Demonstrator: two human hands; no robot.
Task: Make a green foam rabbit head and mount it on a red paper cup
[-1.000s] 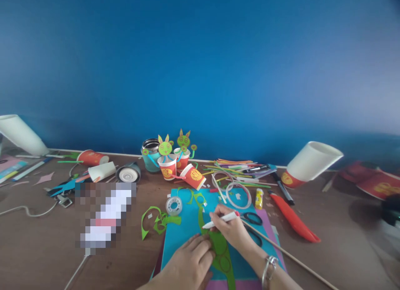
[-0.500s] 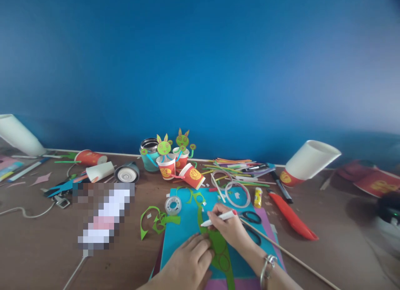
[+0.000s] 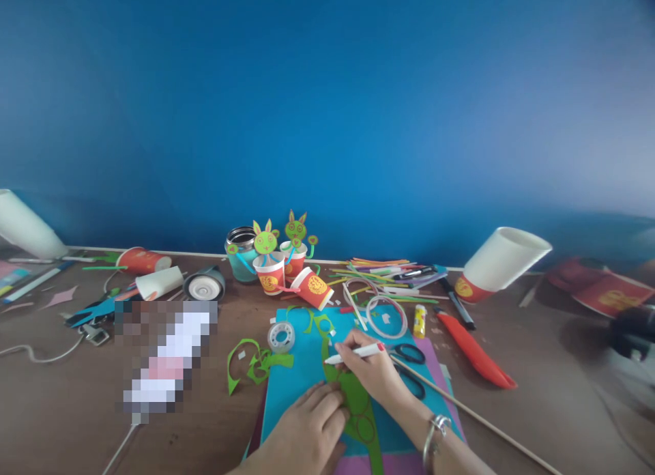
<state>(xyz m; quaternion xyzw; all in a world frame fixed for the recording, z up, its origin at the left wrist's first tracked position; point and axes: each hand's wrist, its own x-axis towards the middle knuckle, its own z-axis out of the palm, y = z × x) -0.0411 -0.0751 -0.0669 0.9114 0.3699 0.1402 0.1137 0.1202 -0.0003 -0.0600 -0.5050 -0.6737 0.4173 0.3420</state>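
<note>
In my right hand point(image 3: 369, 366) is a white marker pen point(image 3: 357, 354) with a red end, held in a writing grip. Its tip is at a narrow part of a cut green paper sheet point(image 3: 357, 395); I cannot tell whether it touches. Circles are drawn in red on the wider part of that sheet. My left hand point(image 3: 316, 420) lies over the left edge of the green paper, fingers bent slightly and resting flat. Beneath is a blue sheet point(image 3: 291, 386) on top of purple paper point(image 3: 440, 366). Scissors point(image 3: 409, 354) with dark handles lie beside my right wrist, partly hidden.
A tape roll point(image 3: 281, 337), green offcuts point(image 3: 263, 366), a glue stick point(image 3: 419, 321) and a wooden stick point(image 3: 475, 413) lie around the paper. Behind stand paper-cup figures point(image 3: 269, 273) and a teal flask point(image 3: 240, 262). A red balloon-like piece point(image 3: 475, 352) lies right; a pixelated item point(image 3: 171, 359) lies left.
The marker tip has shifted slightly left and up along the green strip with my right hand. My left hand stays on the paper. The whole view has shifted slightly.
</note>
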